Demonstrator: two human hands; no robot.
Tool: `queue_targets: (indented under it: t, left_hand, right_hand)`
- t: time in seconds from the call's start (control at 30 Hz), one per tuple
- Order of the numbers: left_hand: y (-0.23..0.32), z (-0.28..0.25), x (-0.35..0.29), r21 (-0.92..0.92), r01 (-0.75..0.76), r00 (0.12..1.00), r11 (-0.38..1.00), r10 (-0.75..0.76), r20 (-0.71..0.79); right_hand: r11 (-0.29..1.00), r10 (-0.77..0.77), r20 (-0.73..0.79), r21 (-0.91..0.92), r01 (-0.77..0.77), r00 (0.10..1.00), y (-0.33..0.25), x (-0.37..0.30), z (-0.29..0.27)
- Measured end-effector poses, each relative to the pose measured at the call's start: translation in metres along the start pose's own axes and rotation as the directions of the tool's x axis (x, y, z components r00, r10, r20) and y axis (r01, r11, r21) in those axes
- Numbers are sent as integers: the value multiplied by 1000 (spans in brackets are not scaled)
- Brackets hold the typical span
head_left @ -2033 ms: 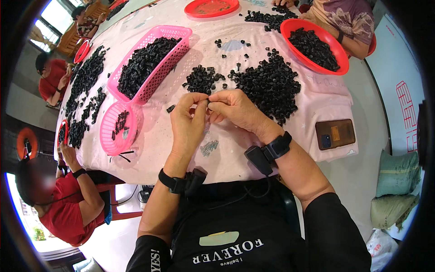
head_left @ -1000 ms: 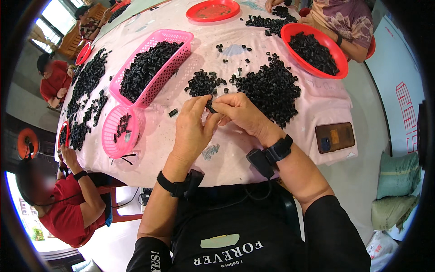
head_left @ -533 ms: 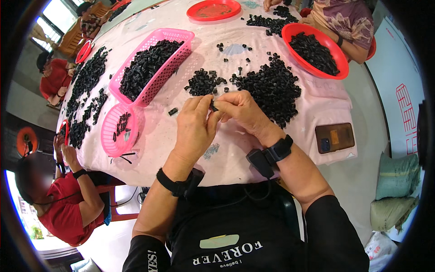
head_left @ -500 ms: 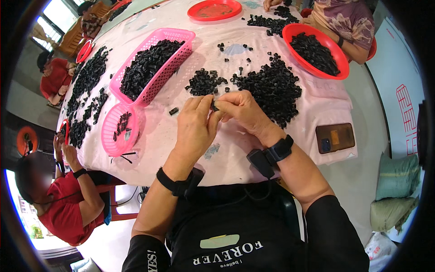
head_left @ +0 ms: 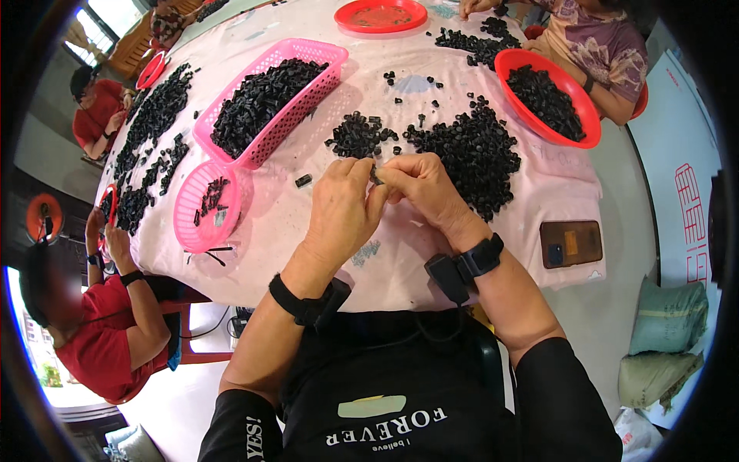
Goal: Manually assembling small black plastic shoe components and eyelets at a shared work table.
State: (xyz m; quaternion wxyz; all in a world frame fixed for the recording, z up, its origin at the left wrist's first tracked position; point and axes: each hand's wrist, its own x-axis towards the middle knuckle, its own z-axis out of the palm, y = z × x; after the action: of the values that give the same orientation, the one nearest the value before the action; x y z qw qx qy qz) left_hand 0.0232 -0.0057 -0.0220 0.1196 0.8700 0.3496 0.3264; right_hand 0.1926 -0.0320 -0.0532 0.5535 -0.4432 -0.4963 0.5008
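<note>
Over the near part of the table, my left hand (head_left: pixel 339 206) and my right hand (head_left: pixel 429 189) meet fingertip to fingertip. Both are closed in a pinch on one small black plastic part (head_left: pixel 376 175), mostly covered by the fingers. Just beyond them sits a small heap of black parts (head_left: pixel 358 135), with a larger pile (head_left: pixel 469 158) to its right. A single black cylindrical piece (head_left: pixel 303 180) lies alone on the cloth, left of my left hand.
A pink basket (head_left: pixel 202 132) full of black parts stands left of the heaps, a smaller pink basket (head_left: pixel 185 231) nearer me. Red trays (head_left: pixel 589 138) (head_left: pixel 381 28) lie farther off. A phone (head_left: pixel 571 244) rests at right. Co-workers (head_left: pixel 108 331) sit around the table.
The whole view has shifted slightly, so the table's things appear a little to the right. My hands remain pinched together on the small part, with the fingers slightly changed in position.
</note>
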Motion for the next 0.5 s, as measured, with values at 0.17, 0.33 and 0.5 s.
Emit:
queue_targets:
  t: [0.17, 0.33, 0.5]
  left_hand:
    - [-1, -3, 2, 29, -74, 997, 997, 74, -13]
    - [-3, -1, 3, -67, -26, 999, 997, 23, -41]
    - [-5, 1, -1, -119, 30, 998, 992, -35, -44]
  right_hand:
    - [999, 19, 12, 29, -19, 1000, 3, 1, -1]
    - [993, 67, 7, 96, -67, 998, 0, -2, 1]
    - [972, 166, 103, 153, -181, 981, -4, -3, 5]
